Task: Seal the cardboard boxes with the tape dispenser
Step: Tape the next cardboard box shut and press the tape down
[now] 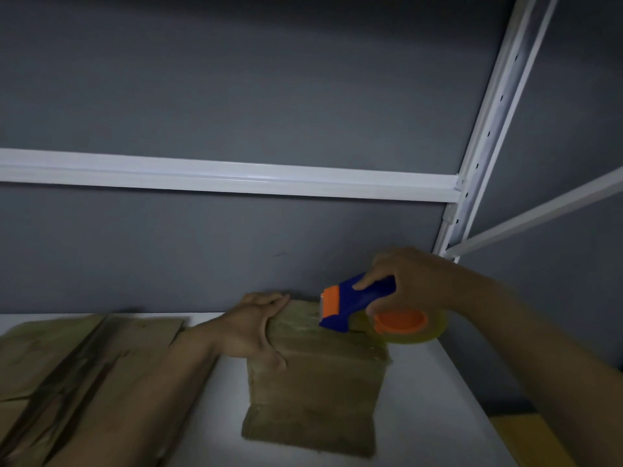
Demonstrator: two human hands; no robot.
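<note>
**Tape dispenser set against the top of a small box**

A small cardboard box [317, 382] stands on a white shelf [428, 399], a little right of the middle of the view, close to the grey wall [236, 79] behind it. Its near flap hangs down onto the shelf surface.

The left hand [256, 328] grips the box at its upper left edge: the fingers curl over the top towards the far side and the thumb lies down the front face. The right hand [411, 281] is closed round the blue handle of the tape dispenser [354, 303], with one finger laid along the upper side. The dispenser's orange front end touches the far part of the box top, and the clear tape roll [414, 326] on its orange hub hangs over the box's right edge. The box top looks glossy near the dispenser, but the dim light does not let one tell how far tape runs.

To the left, flattened cardboard [77, 365] lies on the shelf, partly under the left forearm. A white beam [236, 173] crosses the wall above and meets a perforated white upright [488, 129] at the right. A yellow surface [532, 439] shows at the lower right corner.
</note>
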